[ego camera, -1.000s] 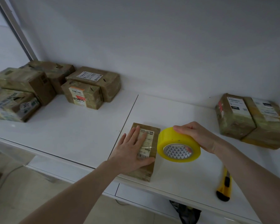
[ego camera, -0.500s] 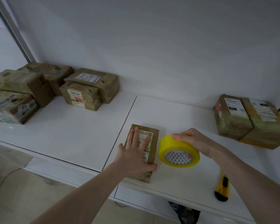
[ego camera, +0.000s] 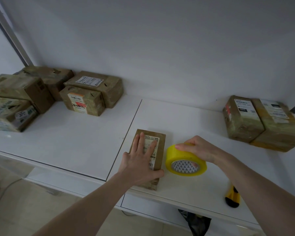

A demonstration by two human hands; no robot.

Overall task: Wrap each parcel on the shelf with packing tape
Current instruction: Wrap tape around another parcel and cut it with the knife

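1. The long white laminate shelf (ego camera: 78, 138) carried all the parcels, with a seam running between its two boards.
2. A cluster of five brown cardboard parcels (ego camera: 92, 92) sat at the far left against the wall; their surfaces looked glossy and wrinkled, so I judged them already taped, though that could not be confirmed.
3. Two more brown cardboard parcels with white labels (ego camera: 260, 121) lay touching each other at the far right, the outer one showing yellowish bands, probably taped as well.
4. One small brown cardboard parcel with a white shipping label (ego camera: 157, 145) lay near the front edge, just right of the seam, and appeared to be the one in hand.
5. The roll of yellow packing tape (ego camera: 179, 155) stood on edge just beside that parcel.
6. The left hand (ego camera: 140, 160) lay flat on the parcel, fingers spread, pinning it down.
7. The right hand (ego camera: 199, 149) curled over the roll, thumb in its core.
8. A yellow and black utility knife (ego camera: 232, 197) lay untouched near the front edge at right, so cutting seemingly remained.
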